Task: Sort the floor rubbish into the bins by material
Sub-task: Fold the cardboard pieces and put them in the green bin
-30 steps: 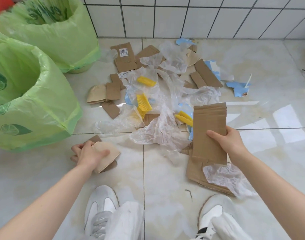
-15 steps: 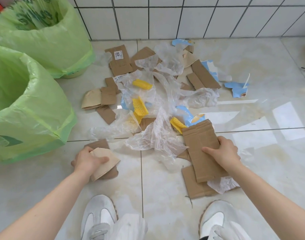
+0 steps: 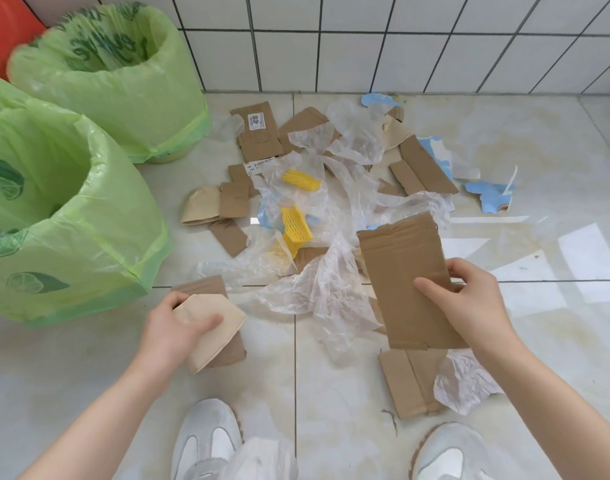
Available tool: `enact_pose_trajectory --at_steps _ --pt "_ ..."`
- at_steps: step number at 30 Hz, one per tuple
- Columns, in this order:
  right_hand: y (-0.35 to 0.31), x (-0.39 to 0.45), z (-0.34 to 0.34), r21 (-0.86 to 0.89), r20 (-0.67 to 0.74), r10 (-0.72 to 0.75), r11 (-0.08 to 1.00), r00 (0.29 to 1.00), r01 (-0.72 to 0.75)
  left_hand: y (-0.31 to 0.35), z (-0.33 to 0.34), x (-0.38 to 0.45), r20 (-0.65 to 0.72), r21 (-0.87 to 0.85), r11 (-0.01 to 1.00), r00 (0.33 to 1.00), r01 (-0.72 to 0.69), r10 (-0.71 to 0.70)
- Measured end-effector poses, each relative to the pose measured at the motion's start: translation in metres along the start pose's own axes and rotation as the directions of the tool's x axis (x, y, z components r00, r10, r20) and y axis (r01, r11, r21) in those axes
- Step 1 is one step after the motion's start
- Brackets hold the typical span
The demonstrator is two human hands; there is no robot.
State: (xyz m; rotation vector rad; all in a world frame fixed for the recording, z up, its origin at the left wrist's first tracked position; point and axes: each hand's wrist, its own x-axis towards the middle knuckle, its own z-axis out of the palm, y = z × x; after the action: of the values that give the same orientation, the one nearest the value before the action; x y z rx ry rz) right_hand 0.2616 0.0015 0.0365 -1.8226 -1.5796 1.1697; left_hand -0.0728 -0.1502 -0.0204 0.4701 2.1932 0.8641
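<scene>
My right hand [image 3: 469,303] grips a large brown cardboard sheet [image 3: 404,268] by its right edge and holds it tilted above the floor. My left hand [image 3: 173,327] is closed on a pale beige cardboard piece [image 3: 215,327] stacked on a darker brown piece [image 3: 203,287]. A pile of cardboard scraps [image 3: 262,136], crumpled clear plastic film [image 3: 326,289], yellow foam netting [image 3: 296,226] and blue paper scraps [image 3: 487,195] covers the floor ahead. Two bins lined with green bags stand at the left, the near bin [image 3: 71,244] and the far bin [image 3: 123,84].
A white tiled wall [image 3: 400,46] runs behind the pile. Another folded cardboard piece [image 3: 407,382] with clear film [image 3: 466,382] on it lies below my right hand. My two white shoes [image 3: 206,441] are at the bottom edge. Something red [image 3: 5,26] shows behind the far bin.
My right hand has lifted the large cardboard sheet off the piece beneath it. My left hand keeps its grip on the beige piece, in about the same spot.
</scene>
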Motion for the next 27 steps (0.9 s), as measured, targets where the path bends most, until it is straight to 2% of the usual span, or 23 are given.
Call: enact_pose_trajectory --at_steps 6,9,12,15,18,19,24,27 --pt "-0.036 0.006 0.024 0.031 0.122 -0.087 0.996 0.989 0.084 0.027 -0.004 0.013 -0.016 -0.1 0.993 0.998 -0.061 0.06" --pt "-0.054 0.015 0.042 0.024 0.177 -0.093 0.996 0.98 0.09 0.041 -0.003 0.031 -0.019 -0.146 0.986 0.997 -0.082 0.08" --pt "-0.075 0.027 0.067 0.098 0.248 -0.076 0.994 0.966 0.053 0.054 0.0 0.054 -0.039 -0.185 0.981 0.998 -0.059 0.053" --pt "-0.096 0.046 0.102 0.179 0.349 -0.025 0.983 0.937 -0.041 0.064 0.005 0.085 -0.033 -0.31 0.947 0.995 0.084 -0.099" --pt "-0.116 0.071 0.138 0.256 0.435 0.023 0.955 0.9 -0.148 0.07 0.012 0.111 0.125 -0.459 0.849 0.965 0.261 -0.229" --pt "-0.121 0.076 0.143 0.287 0.451 0.036 0.94 0.892 -0.183 0.07 0.017 0.111 0.15 -0.46 0.845 0.962 0.273 -0.229" --pt "-0.148 0.115 0.18 0.439 0.469 0.085 0.841 0.879 -0.316 0.074 0.041 0.128 0.067 -0.394 0.887 0.97 0.241 -0.234" --pt "-0.165 0.138 0.211 0.433 0.47 0.095 0.842 0.878 -0.323 0.078 0.055 0.139 -0.035 -0.181 0.966 0.981 0.182 -0.192"
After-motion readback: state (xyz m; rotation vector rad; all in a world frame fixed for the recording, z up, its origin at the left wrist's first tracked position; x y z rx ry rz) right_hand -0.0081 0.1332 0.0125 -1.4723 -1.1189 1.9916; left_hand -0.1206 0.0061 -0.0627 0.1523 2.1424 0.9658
